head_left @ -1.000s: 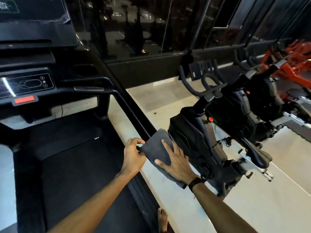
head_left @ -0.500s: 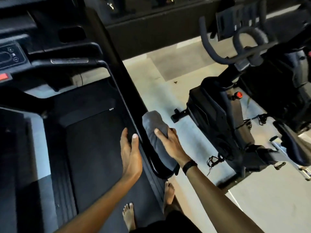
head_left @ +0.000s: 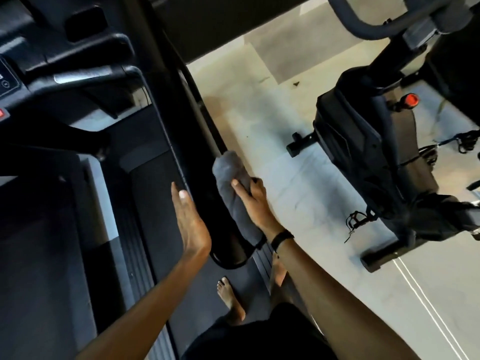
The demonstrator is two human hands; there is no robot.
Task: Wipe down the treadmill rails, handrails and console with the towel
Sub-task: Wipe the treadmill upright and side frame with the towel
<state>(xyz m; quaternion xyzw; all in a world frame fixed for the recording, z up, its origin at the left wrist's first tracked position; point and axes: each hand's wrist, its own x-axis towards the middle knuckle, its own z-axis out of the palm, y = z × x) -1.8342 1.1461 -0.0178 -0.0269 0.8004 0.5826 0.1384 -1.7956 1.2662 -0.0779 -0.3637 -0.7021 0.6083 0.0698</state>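
Two hands: right hand (head_left: 253, 201) grips towel (head_left: 233, 188) around handrail (head_left: 207, 141), left hand (head_left: 191, 222) flat.

A pale, smooth floor (head_left: 298, 178) carries two thin white lines (head_left: 428, 305). A black exercise bike (head_left: 368, 141) stands on it under dim light.

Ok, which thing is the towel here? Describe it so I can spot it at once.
Find the treadmill's right handrail, the long black bar running down the middle. Near its lower end the right hand grips a grey towel wrapped over it. It is the only soft, pale grey thing against black.
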